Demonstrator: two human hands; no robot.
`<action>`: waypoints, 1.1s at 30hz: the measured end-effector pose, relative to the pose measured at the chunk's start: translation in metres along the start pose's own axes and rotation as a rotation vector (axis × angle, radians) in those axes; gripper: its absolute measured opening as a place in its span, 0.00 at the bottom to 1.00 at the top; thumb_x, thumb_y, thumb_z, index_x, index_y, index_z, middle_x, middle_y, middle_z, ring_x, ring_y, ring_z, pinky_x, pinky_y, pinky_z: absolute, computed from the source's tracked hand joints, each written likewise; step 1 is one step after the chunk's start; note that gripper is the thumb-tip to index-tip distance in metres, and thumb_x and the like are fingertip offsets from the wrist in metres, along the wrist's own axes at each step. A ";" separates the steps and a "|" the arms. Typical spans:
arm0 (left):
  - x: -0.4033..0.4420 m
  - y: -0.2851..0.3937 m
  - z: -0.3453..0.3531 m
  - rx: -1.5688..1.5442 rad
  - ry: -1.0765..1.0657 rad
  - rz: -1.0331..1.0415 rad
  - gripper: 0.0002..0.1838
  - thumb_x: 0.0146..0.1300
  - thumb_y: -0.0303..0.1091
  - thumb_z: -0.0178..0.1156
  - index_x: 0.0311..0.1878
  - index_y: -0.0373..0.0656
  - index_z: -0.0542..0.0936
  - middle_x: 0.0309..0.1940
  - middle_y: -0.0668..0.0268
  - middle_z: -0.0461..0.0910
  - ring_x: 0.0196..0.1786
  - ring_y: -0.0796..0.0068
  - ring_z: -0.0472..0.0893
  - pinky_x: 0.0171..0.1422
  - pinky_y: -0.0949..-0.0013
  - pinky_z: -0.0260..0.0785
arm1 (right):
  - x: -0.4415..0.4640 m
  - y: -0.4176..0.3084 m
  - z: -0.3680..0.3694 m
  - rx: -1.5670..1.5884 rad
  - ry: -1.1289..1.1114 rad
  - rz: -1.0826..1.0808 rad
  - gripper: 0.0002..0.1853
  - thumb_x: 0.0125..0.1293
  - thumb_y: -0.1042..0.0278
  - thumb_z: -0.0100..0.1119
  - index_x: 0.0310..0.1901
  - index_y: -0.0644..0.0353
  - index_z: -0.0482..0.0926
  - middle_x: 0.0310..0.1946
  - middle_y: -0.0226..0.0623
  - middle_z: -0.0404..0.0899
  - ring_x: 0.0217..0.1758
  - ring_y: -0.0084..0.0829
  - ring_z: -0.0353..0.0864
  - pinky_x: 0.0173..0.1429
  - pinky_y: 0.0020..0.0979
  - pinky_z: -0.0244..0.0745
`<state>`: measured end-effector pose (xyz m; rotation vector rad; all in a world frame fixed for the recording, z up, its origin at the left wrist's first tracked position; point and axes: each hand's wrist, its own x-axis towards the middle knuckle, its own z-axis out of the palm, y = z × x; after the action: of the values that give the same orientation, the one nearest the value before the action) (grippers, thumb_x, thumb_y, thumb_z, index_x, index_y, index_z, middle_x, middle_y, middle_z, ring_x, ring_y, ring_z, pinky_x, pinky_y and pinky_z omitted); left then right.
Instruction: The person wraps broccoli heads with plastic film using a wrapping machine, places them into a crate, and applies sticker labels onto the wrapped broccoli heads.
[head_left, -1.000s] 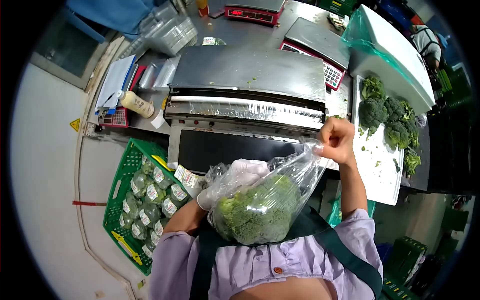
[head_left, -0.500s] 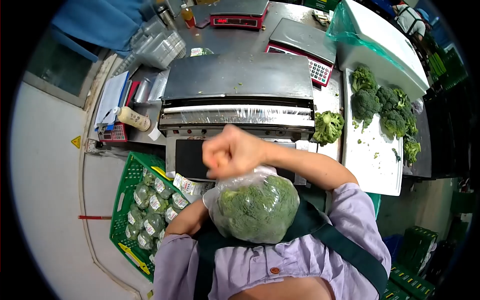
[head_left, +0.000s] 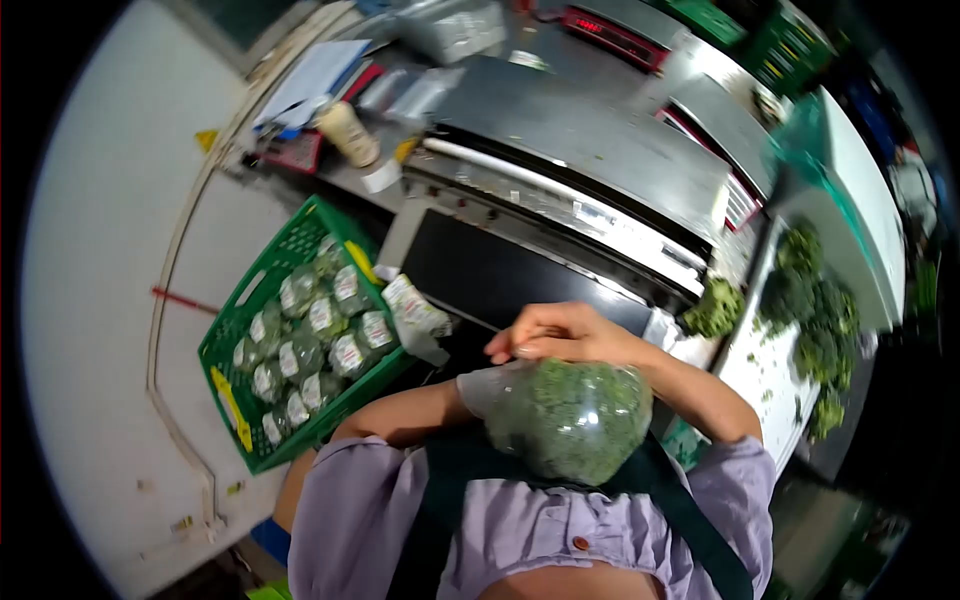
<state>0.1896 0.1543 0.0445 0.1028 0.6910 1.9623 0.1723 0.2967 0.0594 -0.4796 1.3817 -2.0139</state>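
Note:
A broccoli head in clear plastic film is held up close to my chest. My left hand, in what looks like a white glove, grips it from behind; its fingers are hidden by the broccoli. Just beyond the broccoli's top edge, my right hand has its fingers curled together, and whether film is pinched in them cannot be made out. Past both hands lies the black plate of the film-wrapping machine. A printed label strip hangs by the crate's rim.
At left, a green crate holds several wrapped, labelled broccoli heads. Loose broccoli lies on a white tray at right, with one head beside the machine. A bottle and scales stand behind.
My view has turned and shifted left, bringing the crate nearer the middle. My right hand has come down from above the machine's plate to the broccoli's top edge. The broccoli stays in my left hand.

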 end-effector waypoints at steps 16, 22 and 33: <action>-0.026 0.038 -0.013 1.281 -0.069 0.305 0.54 0.35 0.62 0.72 0.62 0.39 0.60 0.57 0.53 0.65 0.64 0.55 0.63 0.65 0.48 0.54 | -0.003 0.079 -0.006 0.497 0.495 0.542 0.10 0.67 0.68 0.47 0.46 0.63 0.70 0.48 0.46 0.75 0.55 0.36 0.75 0.56 0.35 0.72; -0.053 0.056 -0.015 1.223 -0.057 0.471 0.52 0.34 0.52 0.76 0.60 0.37 0.60 0.54 0.52 0.65 0.59 0.55 0.68 0.59 0.61 0.65 | 0.009 0.085 0.003 0.526 0.684 0.483 0.10 0.67 0.67 0.47 0.46 0.63 0.71 0.47 0.45 0.76 0.54 0.36 0.75 0.55 0.35 0.73; -0.112 0.085 -0.120 0.595 0.625 0.552 0.42 0.36 0.38 0.67 0.59 0.37 0.67 0.54 0.61 0.71 0.58 0.70 0.70 0.66 0.66 0.59 | 0.035 0.077 -0.002 0.453 0.687 0.367 0.13 0.66 0.63 0.51 0.45 0.63 0.73 0.48 0.46 0.76 0.45 0.35 0.79 0.45 0.33 0.77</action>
<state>0.1336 -0.0189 0.0125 0.0389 1.8056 2.2501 0.1686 0.2558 -0.0146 0.6765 1.1850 -2.1585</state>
